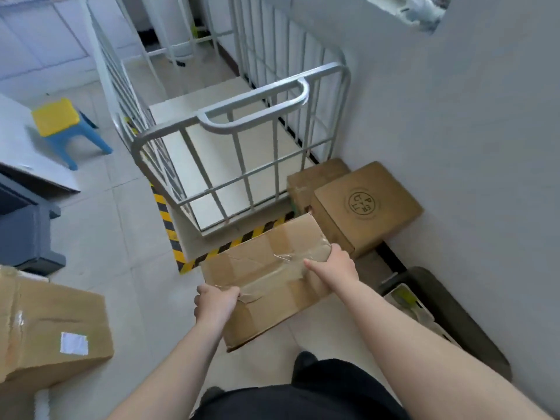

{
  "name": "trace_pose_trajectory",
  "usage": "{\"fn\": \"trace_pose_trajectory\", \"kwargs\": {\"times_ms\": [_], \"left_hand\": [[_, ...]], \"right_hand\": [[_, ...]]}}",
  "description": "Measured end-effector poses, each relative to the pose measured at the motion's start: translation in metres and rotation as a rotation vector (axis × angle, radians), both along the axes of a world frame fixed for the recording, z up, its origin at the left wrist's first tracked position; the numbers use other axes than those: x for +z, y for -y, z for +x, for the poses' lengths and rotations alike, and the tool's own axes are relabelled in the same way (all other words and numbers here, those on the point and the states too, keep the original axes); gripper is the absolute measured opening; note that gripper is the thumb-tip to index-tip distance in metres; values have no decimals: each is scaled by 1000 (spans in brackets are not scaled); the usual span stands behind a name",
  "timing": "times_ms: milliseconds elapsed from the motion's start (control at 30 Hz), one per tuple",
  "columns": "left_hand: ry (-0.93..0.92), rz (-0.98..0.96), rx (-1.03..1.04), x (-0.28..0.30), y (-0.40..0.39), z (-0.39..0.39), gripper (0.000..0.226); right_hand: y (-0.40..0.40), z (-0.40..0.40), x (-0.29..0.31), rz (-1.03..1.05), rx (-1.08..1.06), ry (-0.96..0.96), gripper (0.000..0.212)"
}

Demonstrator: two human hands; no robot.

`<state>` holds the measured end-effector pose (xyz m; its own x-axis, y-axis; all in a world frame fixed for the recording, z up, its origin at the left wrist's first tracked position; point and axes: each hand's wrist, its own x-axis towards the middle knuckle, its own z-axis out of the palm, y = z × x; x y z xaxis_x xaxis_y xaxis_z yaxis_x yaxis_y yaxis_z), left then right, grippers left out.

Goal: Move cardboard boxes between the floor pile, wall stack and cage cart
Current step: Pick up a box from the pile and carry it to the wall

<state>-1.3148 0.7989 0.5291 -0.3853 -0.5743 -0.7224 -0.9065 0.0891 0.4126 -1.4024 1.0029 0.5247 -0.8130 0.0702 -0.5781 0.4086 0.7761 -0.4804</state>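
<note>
I hold a taped cardboard box [266, 277] in the air in front of me, just short of the cage cart [242, 122]. My left hand [213, 304] grips its near left edge and my right hand [333, 265] grips its right edge. The cart has grey metal bars, a pale deck and a yellow-black striped base edge. Against the wall on the right stand two boxes: one with a round stamp [366, 207] and a darker one [312, 180] behind it. Another large box with a white label [51, 328] lies at the lower left.
A yellow and blue stool [65, 128] stands at the left, past a dark grey cabinet [24, 231]. A dark bin or tray [442, 313] lies along the wall at the right. White wall fills the right side. My dark trousers and shoes show at the bottom.
</note>
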Motion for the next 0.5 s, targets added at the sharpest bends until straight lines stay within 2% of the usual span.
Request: {"fn": "trace_pose_trajectory", "kwargs": {"times_ms": [233, 500], "left_hand": [[74, 143, -148, -15, -81, -35, 67], [118, 233, -382, -26, -114, -80, 55]], "right_hand": [[-93, -8, -6, 116, -116, 29, 79], [-145, -18, -3, 165, -302, 59, 84]]}}
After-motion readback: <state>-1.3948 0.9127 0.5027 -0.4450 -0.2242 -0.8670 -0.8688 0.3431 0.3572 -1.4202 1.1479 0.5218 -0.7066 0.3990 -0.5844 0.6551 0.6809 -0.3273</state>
